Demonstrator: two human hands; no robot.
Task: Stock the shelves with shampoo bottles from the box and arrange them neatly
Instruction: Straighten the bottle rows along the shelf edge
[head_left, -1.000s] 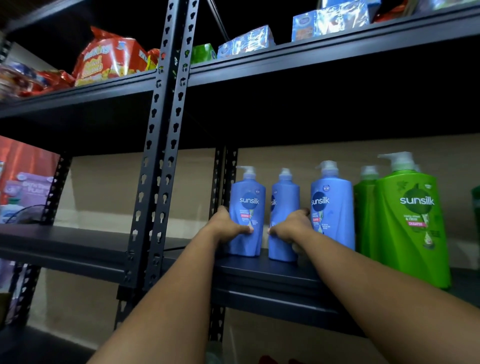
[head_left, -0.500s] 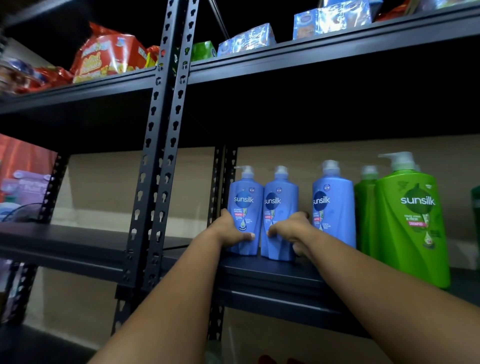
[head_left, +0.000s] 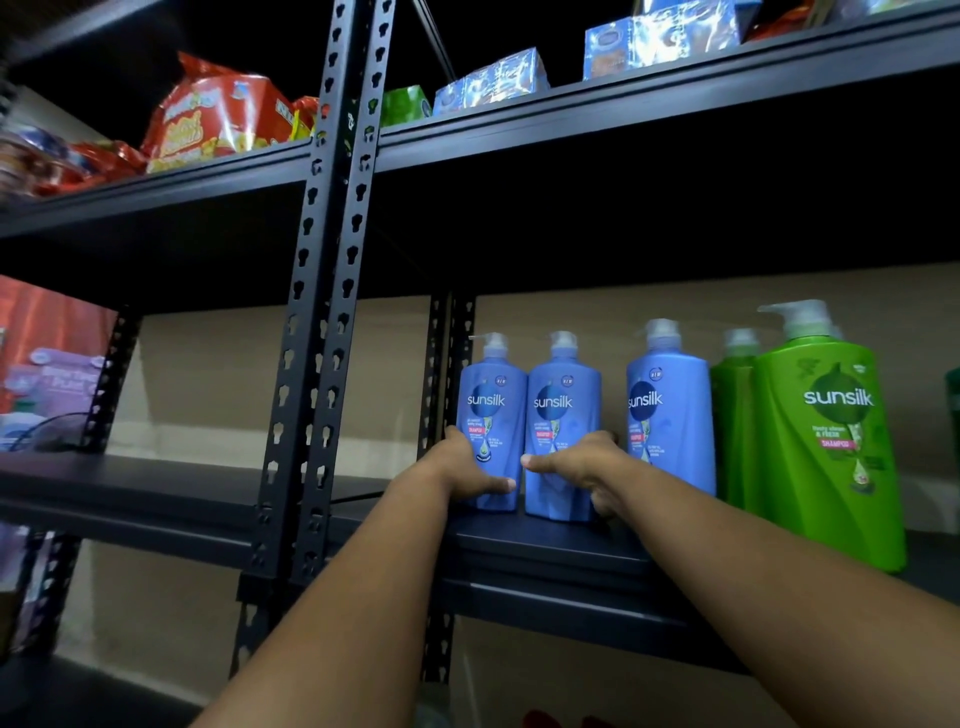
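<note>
Three blue Sunsilk pump bottles stand upright on the dark metal shelf (head_left: 545, 551). My left hand (head_left: 460, 470) grips the lower part of the leftmost blue bottle (head_left: 491, 400). My right hand (head_left: 582, 465) grips the middle blue bottle (head_left: 563, 405), which touches the left one. The third blue bottle (head_left: 667, 410) stands a small gap to the right. Beside it are two green Sunsilk bottles, a large front one (head_left: 826, 436) and one behind it (head_left: 735, 415). The box is not in view.
Perforated black uprights (head_left: 332, 312) stand left of the bottles. The upper shelf (head_left: 623, 119) carries red snack bags (head_left: 218, 114) and blue packs (head_left: 493, 80). The shelf to the left (head_left: 156, 483) is bare near its front; purple packaging (head_left: 47, 379) shows behind it.
The middle blue bottle has turned so its label faces front, and both held bottles now stand close together. My hands stay low on them.
</note>
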